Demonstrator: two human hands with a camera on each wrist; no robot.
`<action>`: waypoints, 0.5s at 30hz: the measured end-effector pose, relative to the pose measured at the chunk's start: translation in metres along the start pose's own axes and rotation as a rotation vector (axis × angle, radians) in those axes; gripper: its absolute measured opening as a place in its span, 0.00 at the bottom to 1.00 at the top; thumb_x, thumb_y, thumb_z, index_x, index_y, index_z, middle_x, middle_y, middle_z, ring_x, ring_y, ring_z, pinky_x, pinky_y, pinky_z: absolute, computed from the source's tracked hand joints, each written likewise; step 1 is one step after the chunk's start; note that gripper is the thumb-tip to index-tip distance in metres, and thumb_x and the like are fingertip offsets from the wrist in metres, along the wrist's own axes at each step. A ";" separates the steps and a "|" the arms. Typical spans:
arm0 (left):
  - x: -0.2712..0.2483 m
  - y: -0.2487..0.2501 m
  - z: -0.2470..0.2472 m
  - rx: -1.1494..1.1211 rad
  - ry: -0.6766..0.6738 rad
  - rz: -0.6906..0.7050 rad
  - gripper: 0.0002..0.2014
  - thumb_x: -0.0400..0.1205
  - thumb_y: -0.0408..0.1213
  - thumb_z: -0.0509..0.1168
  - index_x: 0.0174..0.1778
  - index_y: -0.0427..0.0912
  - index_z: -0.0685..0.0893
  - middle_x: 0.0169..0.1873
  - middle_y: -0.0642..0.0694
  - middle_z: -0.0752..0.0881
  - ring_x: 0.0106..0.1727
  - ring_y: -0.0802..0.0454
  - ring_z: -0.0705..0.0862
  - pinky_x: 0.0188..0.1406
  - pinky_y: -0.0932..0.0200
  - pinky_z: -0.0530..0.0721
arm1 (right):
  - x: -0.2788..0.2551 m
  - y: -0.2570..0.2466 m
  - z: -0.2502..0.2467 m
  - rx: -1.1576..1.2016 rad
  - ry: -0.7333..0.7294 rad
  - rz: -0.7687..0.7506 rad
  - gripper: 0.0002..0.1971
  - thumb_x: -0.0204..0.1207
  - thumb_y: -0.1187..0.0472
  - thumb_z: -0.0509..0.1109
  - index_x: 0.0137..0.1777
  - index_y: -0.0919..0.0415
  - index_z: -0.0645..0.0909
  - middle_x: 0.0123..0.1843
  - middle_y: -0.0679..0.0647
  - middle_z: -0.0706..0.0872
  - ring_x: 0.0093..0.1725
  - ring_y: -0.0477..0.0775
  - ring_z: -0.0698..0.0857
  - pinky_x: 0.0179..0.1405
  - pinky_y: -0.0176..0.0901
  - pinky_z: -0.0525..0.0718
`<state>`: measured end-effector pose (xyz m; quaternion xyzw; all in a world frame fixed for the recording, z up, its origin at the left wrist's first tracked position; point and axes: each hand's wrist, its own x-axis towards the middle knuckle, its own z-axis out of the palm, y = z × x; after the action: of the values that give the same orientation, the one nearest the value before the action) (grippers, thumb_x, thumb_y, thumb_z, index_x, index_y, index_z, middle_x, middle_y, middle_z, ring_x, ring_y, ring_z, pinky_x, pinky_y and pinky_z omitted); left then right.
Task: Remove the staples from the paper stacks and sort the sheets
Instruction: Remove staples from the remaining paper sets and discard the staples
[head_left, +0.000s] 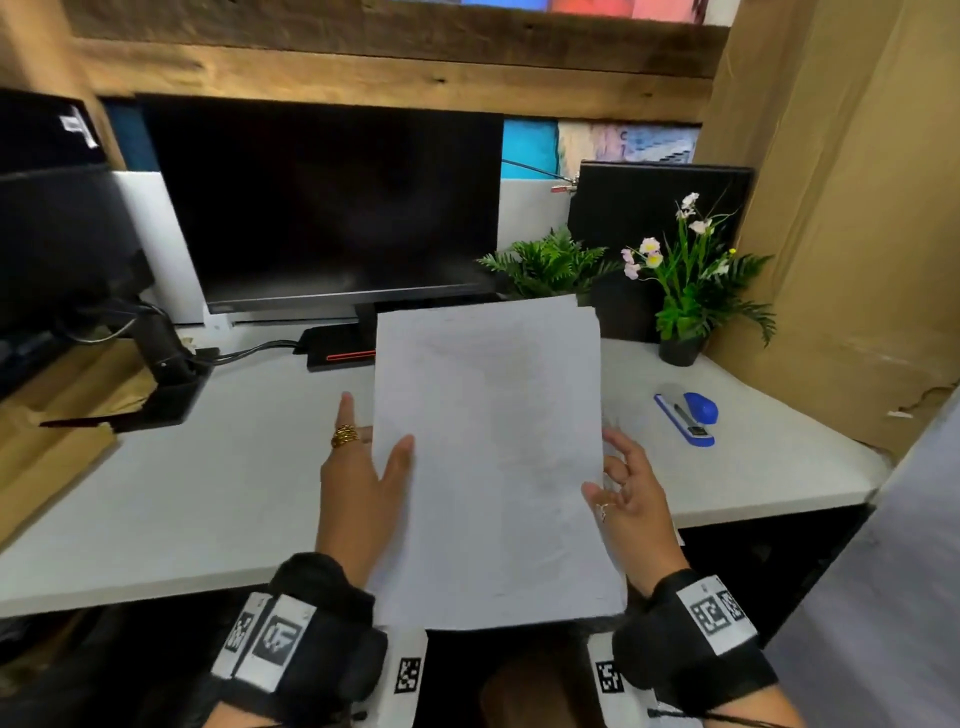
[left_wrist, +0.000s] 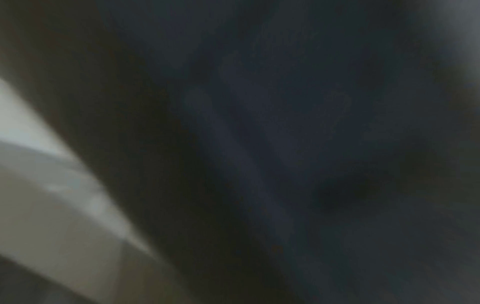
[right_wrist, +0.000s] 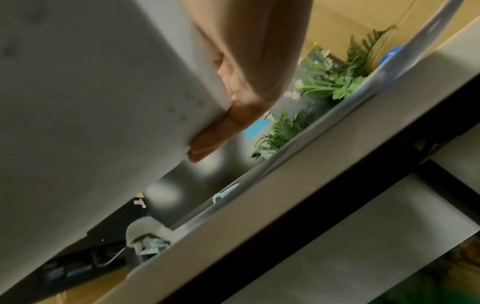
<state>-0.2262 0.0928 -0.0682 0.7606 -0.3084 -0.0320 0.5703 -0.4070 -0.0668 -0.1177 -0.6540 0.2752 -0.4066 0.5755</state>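
well, the desk fills most of the head view, white, its near edge cut across by the arms, and its left end partly under brown cardboard. behind it a dark monitor stands with a blank screen, its foot half hidden by the paper. the paper is held up off the desk in front of the person, roughly upright and tilted a little; whether it is one sheet or several cannot be told, and no staple can be made out on it. the left hand grips its left edge, thumb on the front and fingers behind it out of sight save one straight finger with a gold ring. the right hand sits at the right edge with fingers loosely spread; the right wrist view shows its fingers lying flat along the back of the sheet, supporting rather than pinching. two potted plants stand at the back right. a blue stapler lies flat on the desk right of the paper, well apart from it. the left wrist view is dark blur, nothing legible.
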 end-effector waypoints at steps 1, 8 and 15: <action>0.002 -0.006 -0.009 0.006 0.042 -0.021 0.31 0.82 0.42 0.64 0.80 0.46 0.59 0.51 0.54 0.78 0.51 0.51 0.81 0.58 0.58 0.76 | 0.000 0.004 0.008 -0.030 -0.044 0.007 0.29 0.77 0.80 0.62 0.61 0.40 0.72 0.61 0.45 0.83 0.61 0.41 0.82 0.56 0.31 0.82; -0.008 -0.062 -0.076 0.118 0.150 -0.105 0.16 0.85 0.36 0.59 0.62 0.27 0.77 0.58 0.30 0.83 0.61 0.36 0.80 0.64 0.58 0.71 | -0.004 -0.002 0.074 -0.213 -0.393 -0.021 0.28 0.74 0.87 0.52 0.60 0.60 0.82 0.56 0.51 0.86 0.50 0.30 0.84 0.52 0.23 0.79; -0.012 -0.101 -0.123 0.190 0.238 -0.209 0.18 0.86 0.34 0.56 0.69 0.26 0.73 0.66 0.30 0.79 0.68 0.34 0.75 0.74 0.47 0.68 | 0.062 -0.026 0.151 -0.648 -0.474 -0.143 0.10 0.74 0.75 0.66 0.50 0.64 0.83 0.49 0.57 0.84 0.49 0.53 0.81 0.48 0.33 0.75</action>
<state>-0.1430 0.2196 -0.1184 0.8374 -0.1598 0.0285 0.5220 -0.2496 -0.0331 -0.0801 -0.8946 0.2026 -0.1756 0.3575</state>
